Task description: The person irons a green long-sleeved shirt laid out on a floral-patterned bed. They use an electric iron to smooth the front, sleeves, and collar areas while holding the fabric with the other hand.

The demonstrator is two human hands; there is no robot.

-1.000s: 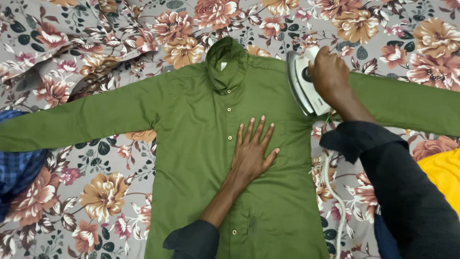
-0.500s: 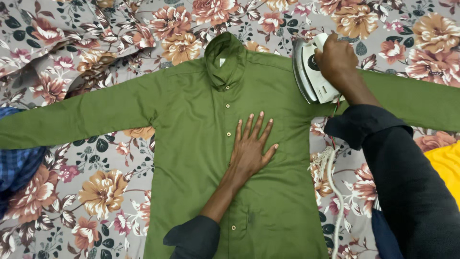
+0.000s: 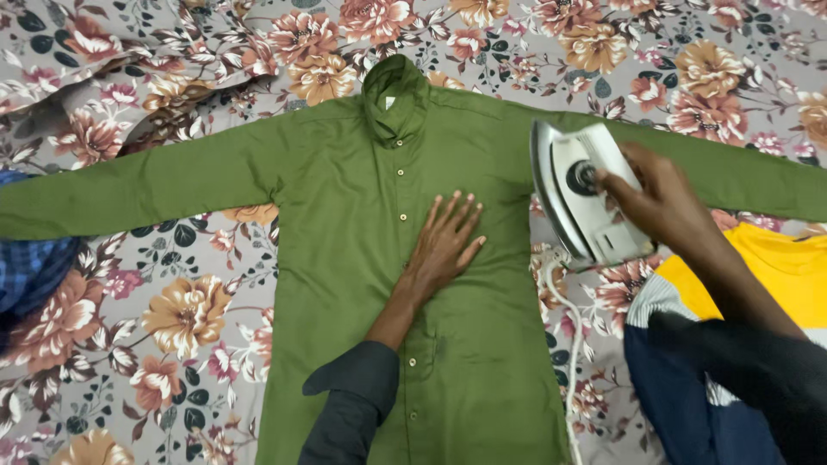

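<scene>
A green button-up shirt (image 3: 345, 224) lies spread flat, front up, sleeves out to both sides, on a floral sheet (image 3: 172, 319). My left hand (image 3: 448, 241) rests flat on the shirt's chest, just right of the button row, fingers together pointing up. My right hand (image 3: 659, 202) grips the handle of a white clothes iron (image 3: 581, 194). The iron is tilted on its edge with the metal soleplate facing left, beside the shirt's right armpit. Its white cord (image 3: 568, 344) trails down along the shirt's right side.
A yellow garment (image 3: 775, 267) and a dark blue and white striped one (image 3: 680, 370) lie at the right. Blue checked cloth (image 3: 30, 271) sits at the left edge. The sheet is bunched up at the top left (image 3: 112, 69).
My right hand has carried the iron down and to the right, from the shirt's right shoulder to beside the armpit. My left hand's fingers have drawn closer together.
</scene>
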